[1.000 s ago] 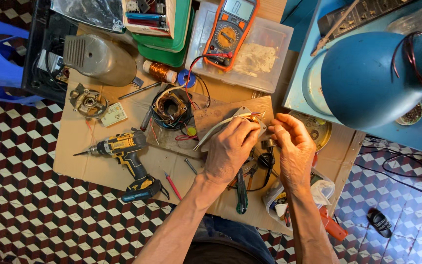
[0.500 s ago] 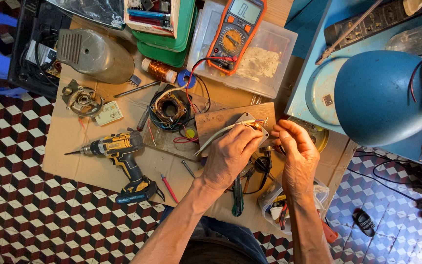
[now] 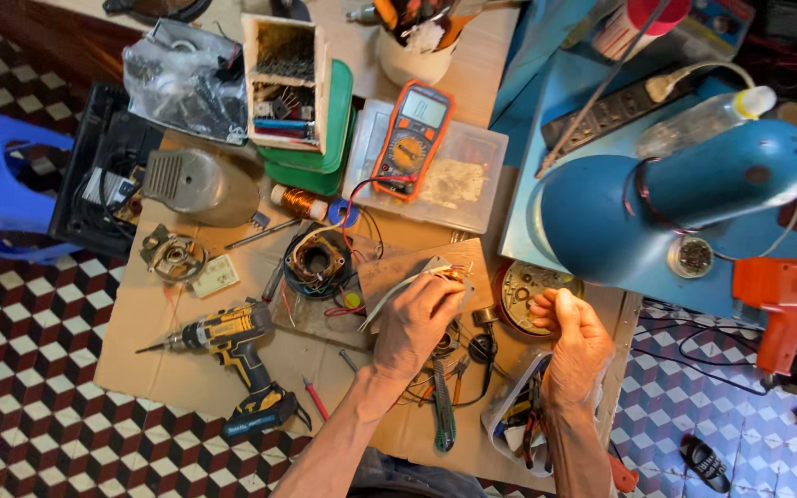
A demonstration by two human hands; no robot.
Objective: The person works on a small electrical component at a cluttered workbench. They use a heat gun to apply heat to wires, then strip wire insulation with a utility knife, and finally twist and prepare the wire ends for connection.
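Note:
My left hand rests on a small wooden board and is closed on a little copper-wire part with a pale flat strip sticking out to the left. My right hand is apart from it, to the right, beside a round open tin. Its fingertips are pinched together; I cannot make out anything between them. A motor stator with copper winding lies just left of the board.
On the cardboard mat lie a yellow cordless drill, green-handled pliers and a copper wire spool. An orange multimeter sits on a clear box. A blue lamp shade and orange tool stand right.
My right hand has drawn away from the left hand, moving right toward the round tin. The left hand stays on the copper-wire part. The view has shifted.

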